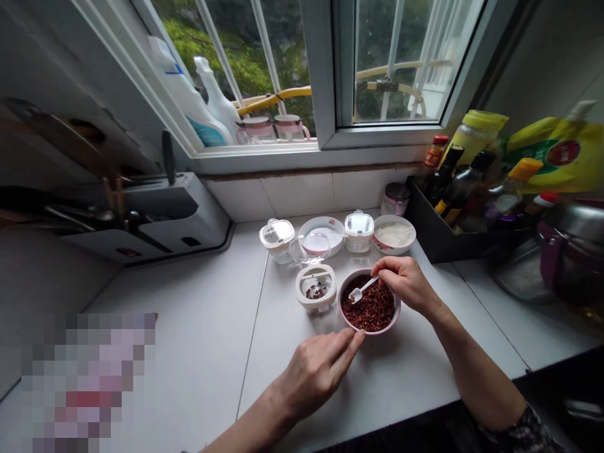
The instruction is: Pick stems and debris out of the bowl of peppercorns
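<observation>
My right hand [401, 280] pinches the handle of a small white spoon [357, 294], its scoop resting on dark red dried bits that look like peppercorns [375, 311]. These fill a bowl with a pink rim [340, 302]. At the near rim, my left hand [321, 368] grips the bowl with fingertips held together. Just left of the bowl stands an open seasoning jar [315, 303], its clear lid [310, 248] raised and a few red bits inside.
Behind are two lidded jars [277, 236] [359, 229], a bowl of white grains [325, 242] and another of pale contents [394, 234]. A black box of bottles [434, 229] stands right, a grey utensil holder [189, 207] left. A blurred patch [94, 377] covers the lower left.
</observation>
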### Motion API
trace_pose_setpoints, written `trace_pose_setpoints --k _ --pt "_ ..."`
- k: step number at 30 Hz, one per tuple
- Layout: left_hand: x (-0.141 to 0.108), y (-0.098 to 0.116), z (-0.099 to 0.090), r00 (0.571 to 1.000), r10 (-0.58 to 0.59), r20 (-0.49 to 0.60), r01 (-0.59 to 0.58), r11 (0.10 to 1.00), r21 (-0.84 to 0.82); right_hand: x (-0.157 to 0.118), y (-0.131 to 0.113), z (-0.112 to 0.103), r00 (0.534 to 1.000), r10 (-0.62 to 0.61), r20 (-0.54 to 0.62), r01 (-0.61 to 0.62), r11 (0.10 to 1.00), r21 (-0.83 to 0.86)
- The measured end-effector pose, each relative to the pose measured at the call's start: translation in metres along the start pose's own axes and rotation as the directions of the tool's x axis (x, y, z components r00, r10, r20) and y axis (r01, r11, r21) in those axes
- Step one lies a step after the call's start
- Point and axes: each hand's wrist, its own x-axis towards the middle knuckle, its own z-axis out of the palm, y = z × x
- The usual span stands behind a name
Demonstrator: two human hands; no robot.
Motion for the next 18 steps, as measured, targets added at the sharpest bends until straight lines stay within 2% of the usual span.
trace_pose_setpoints --k 4,11,18 --pt "-0.001 0.0 0.0 1.0 0.005 0.003 -0.005 1.0 0.009 0.0 -0.001 0.002 0.999 0.034 0.001 -0.034 0.999 0.037" --pt "-0.001 0.001 0.002 1.0 0.006 0.005 -0.006 1.0 0.006 0.003 -0.008 0.0 0.989 0.145 0.004 -0.143 0.967 0.212" --pt "-0.002 0.001 0.002 1.0 -0.001 0.008 0.001 1.0 0.008 0.004 -0.014 0.001 0.993 0.118 -0.017 -0.103 0.923 0.37"
